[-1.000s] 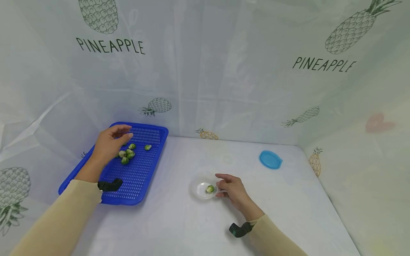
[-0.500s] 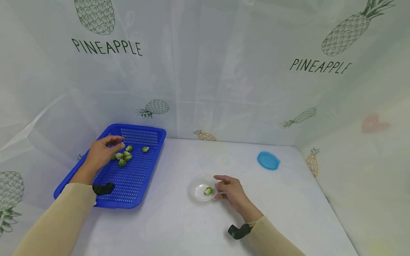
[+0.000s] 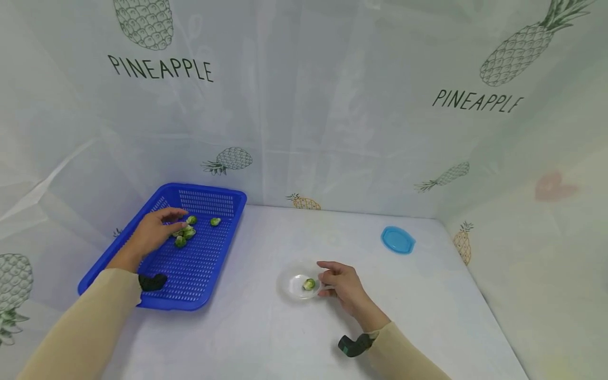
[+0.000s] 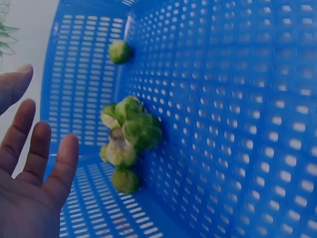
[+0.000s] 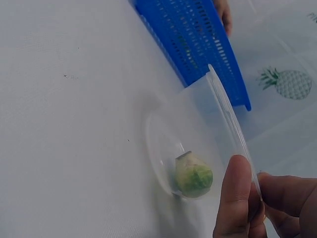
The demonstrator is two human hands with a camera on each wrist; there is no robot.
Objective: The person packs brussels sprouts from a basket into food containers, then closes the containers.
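Note:
My left hand (image 3: 154, 232) hovers over the blue perforated basket (image 3: 190, 279), its fingers apart and holding nothing. In the left wrist view several Brussels sprouts (image 4: 141, 131) lie clustered beyond the fingertips. One more sprout (image 4: 119, 51) sits by itself near the basket's end wall. With thumb and fingers my right hand (image 3: 349, 287) pinches the rim of a clear plastic bowl (image 5: 190, 111), which stands on the white tabletop. Inside that bowl lies a single Brussels sprout (image 5: 193, 174). Part of the cluster is hidden by my left hand in the head view.
A light blue lid (image 3: 398, 240) lies toward the back right of the white table (image 3: 256, 338). Behind and beside the table hangs a pale curtain (image 3: 313, 105) printed with pineapples. The basket stands left of the bowl, close to the curtain.
My left hand has come down closer to the clustered sprouts. The right hand keeps its pinch on the bowl's rim. The head view has shifted slightly.

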